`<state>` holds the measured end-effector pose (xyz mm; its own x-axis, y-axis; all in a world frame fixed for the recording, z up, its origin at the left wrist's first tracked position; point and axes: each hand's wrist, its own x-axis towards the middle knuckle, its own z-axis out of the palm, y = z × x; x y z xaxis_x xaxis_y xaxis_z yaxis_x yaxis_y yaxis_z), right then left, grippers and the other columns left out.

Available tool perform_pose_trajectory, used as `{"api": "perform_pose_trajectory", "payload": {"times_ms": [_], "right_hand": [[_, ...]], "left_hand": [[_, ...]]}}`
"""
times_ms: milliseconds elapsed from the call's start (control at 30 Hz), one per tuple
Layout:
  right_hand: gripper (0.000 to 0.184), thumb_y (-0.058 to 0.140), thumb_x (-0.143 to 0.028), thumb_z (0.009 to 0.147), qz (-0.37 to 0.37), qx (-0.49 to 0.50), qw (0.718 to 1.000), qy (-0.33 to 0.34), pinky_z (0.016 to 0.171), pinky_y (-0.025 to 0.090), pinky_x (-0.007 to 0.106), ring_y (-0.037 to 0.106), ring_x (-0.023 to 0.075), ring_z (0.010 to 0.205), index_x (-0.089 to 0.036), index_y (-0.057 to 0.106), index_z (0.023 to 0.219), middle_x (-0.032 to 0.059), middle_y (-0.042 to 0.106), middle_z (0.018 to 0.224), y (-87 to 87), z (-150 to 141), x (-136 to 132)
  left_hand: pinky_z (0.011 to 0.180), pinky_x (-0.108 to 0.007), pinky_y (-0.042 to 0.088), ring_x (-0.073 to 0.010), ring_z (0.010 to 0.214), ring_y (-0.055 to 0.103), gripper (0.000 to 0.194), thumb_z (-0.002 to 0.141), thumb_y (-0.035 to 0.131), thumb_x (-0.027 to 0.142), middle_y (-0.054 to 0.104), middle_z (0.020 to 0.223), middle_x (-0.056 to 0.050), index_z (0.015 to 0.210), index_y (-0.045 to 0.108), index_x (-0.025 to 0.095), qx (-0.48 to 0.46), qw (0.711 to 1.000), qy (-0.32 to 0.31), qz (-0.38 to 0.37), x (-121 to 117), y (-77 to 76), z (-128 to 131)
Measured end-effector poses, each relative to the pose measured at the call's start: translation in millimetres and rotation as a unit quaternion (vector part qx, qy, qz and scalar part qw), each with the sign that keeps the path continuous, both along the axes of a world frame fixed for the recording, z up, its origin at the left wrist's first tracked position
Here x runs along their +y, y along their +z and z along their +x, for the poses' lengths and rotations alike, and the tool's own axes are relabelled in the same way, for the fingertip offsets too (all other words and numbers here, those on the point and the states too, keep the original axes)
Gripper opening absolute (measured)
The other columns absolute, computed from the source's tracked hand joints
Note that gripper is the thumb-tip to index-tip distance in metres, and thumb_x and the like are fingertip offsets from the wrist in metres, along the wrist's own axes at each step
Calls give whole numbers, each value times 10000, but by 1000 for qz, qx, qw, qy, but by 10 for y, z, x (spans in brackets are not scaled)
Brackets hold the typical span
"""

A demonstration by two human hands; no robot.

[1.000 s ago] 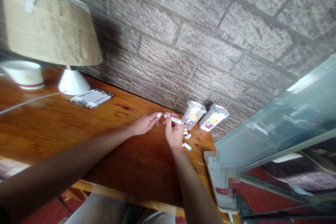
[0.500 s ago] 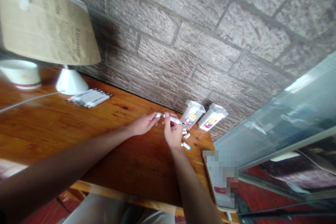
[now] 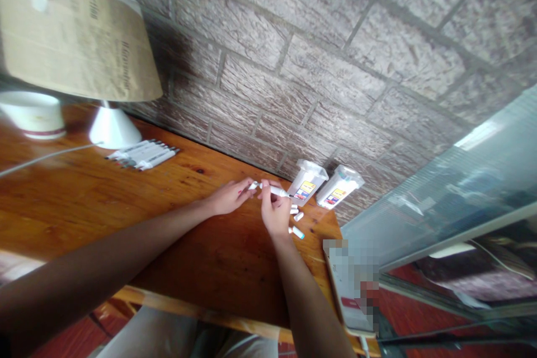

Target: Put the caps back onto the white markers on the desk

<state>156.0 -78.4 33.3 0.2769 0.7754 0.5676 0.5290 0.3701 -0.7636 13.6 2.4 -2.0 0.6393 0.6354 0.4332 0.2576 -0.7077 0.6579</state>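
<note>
Two bare hands are positioned above a wooden bench (image 3: 180,257), forearms extending forward from the near edge. The left hand (image 3: 230,197) has its grip closed on a small white cap (image 3: 253,185), held at the fingertips. The right hand (image 3: 274,210) has its grip closed on a white marker (image 3: 274,191), between thumb and fingers. The marker lies at a slant, one end directed at the cap and the dark opposite end toward the containers. Cap and marker end are just beside each other; contact between them is too small to tell. Several loose white pieces (image 3: 298,216) lie on the bench beside the right hand, on the side away from the left hand. Near them lies a white piece with a blue end (image 3: 298,232). A clear labelled container (image 3: 307,182) stands behind these pieces, close to the brick wall (image 3: 293,78); a second labelled container (image 3: 339,187) stands next to it, farther from the hands. A row of markers (image 3: 142,154) lies side by side on the left part of the bench, well apart from both hands, near the white base of a lamp (image 3: 113,128). A white cup (image 3: 36,114) with a dark red band stands beyond the lamp base, at the left edge of the view.
</note>
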Motion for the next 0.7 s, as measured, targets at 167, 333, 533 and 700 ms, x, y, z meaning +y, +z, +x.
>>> {"api": "perform_pose_trajectory", "payload": {"times_ms": [167, 333, 533, 700], "right_hand": [[367, 530, -474, 947, -5, -10, 1000, 7, 613, 534, 247, 696, 169, 676, -171, 679, 802, 66, 741, 826, 39, -19, -20], [336, 532, -421, 957, 6, -12, 1000, 13, 623, 533, 242, 702, 168, 694, -175, 678, 780, 63, 738, 820, 17, -4, -7], [345, 485, -440, 973, 21, -9, 1000, 3, 724, 550, 270, 701, 170, 789, -173, 695, 1036, 84, 737, 967, -46, 17, 29], [408, 491, -484, 958, 23, 11, 1000, -12, 750, 547, 279, 687, 169, 796, -162, 674, 1131, 92, 734, 1009, -68, 28, 48]], "left_hand": [[782, -285, 470, -201, 882, 674, 281, 1011, 366, 422, 696, 955, -39, 1082, 539, 213, 9, 1000, 6, 12, -9, 13, -1], [789, -292, 476, -207, 884, 676, 296, 1007, 364, 424, 698, 971, -47, 1098, 547, 211, 17, 1000, 10, 8, -30, 59, 1], [820, -287, 481, -192, 900, 672, 279, 1014, 344, 407, 702, 969, -42, 1082, 533, 214, 16, 1000, -6, 2, 8, 28, -8], [871, -304, 482, -196, 934, 664, 298, 1020, 308, 408, 702, 989, -60, 1022, 529, 207, 20, 1000, -6, 7, 32, -6, 0]]}}
